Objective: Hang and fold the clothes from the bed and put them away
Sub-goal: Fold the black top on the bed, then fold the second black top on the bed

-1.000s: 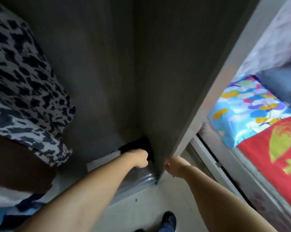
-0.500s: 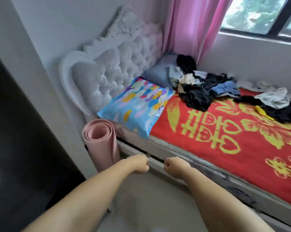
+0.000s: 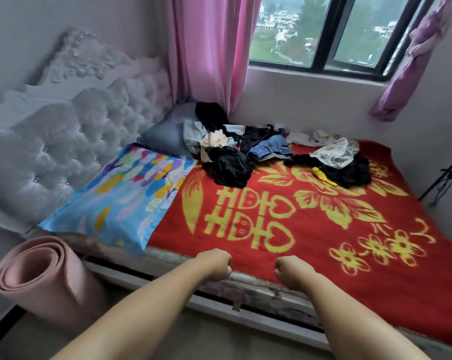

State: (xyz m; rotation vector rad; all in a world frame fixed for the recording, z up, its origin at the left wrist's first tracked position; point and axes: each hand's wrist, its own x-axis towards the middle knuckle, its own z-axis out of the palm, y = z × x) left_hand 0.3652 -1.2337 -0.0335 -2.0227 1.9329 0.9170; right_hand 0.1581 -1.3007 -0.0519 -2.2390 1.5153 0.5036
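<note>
Across the red bedspread, far from both curled, empty fists, left hand and right hand, the clothes pile sprawls sideways by the window wall, roughly equidistant, marginally nearer the left.

We're in a home bedroom.
We see a bed with tufted headboard, pillows, pink curtain and window at upper right.

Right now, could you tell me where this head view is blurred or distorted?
Head view: daylight from the window; motion blur softens the headboard and rolled mat at left; wide-angle bending at the edges; clothes pile fairly sharp.
</note>
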